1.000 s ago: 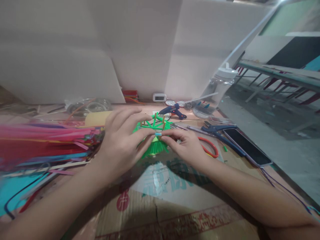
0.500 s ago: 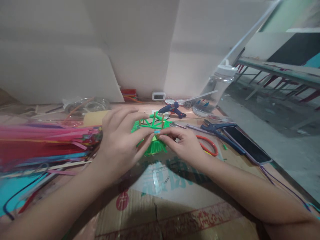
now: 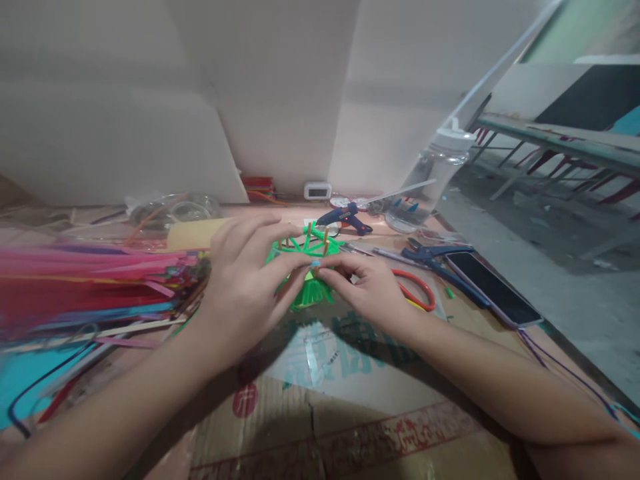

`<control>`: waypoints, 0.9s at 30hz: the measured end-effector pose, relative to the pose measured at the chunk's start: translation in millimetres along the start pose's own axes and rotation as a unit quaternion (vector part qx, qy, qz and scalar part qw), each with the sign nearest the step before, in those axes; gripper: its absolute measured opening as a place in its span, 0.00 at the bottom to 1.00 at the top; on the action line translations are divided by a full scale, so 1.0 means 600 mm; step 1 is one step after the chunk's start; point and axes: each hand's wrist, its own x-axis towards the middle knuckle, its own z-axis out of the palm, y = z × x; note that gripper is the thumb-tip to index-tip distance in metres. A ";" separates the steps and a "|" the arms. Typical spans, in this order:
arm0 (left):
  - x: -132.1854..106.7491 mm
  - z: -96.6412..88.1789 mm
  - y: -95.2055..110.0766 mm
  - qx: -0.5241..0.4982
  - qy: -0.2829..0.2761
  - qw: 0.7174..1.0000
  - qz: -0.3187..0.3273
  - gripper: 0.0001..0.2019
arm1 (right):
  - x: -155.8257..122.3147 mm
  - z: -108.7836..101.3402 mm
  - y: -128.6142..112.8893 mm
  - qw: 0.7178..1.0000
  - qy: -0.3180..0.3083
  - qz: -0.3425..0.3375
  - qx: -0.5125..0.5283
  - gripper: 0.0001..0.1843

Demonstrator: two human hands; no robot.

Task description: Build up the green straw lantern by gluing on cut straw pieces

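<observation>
A small light-blue piece [image 3: 315, 264] sits where the fingertips of both hands meet; its exact kind is too small to make out. My left hand [image 3: 243, 287] pinches it from the left, thumb and index finger together, the other fingers arched over. From the right, my right hand [image 3: 367, 283] closes thumb and index finger on its other side. Directly behind and below the fingertips stands a bright green craft model [image 3: 313, 293], fuzzy like pipe cleaner, with thin brown posts on top. My fingers hide part of the model.
Bundled pink and red pipe cleaners [image 3: 95, 280] lie at left. Behind are a blue glue gun [image 3: 345, 217], a small digital clock [image 3: 318, 191] and a clear water bottle [image 3: 430, 177]. Blue-handled pliers [image 3: 445, 267], a phone [image 3: 493, 287] and red-handled scissors [image 3: 420, 290] lie at right. Cardboard [image 3: 280, 440] covers the tabletop.
Both hands stay almost in place. The light-blue piece between the fingertips shows a little less, and the left hand has shifted very slightly to the right.
</observation>
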 end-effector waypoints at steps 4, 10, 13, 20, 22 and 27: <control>0.000 -0.002 -0.002 0.007 -0.006 1.000 0.014 0.07 | 0.001 0.001 0.000 1.000 0.003 0.000 0.003 0.10; 0.001 -0.004 0.001 -0.004 -0.016 1.000 -0.011 0.10 | -0.008 -0.002 0.002 0.999 0.019 -0.027 0.001 0.12; 0.003 -0.009 0.003 -0.005 -0.027 0.999 -0.019 0.16 | -0.016 -0.009 -0.001 0.993 0.052 -0.102 -0.008 0.15; 0.009 -0.023 -0.005 -0.001 -0.031 0.999 -0.029 0.14 | -0.014 -0.022 -0.007 0.976 0.033 -0.202 -0.077 0.11; 0.012 -0.027 -0.010 -0.006 -0.026 0.999 -0.032 0.13 | -0.014 -0.020 -0.006 0.978 0.024 -0.193 -0.073 0.10; 0.016 -0.037 -0.022 -0.009 -0.014 0.999 -0.049 0.13 | -0.019 -0.019 -0.009 0.985 0.044 -0.155 -0.056 0.13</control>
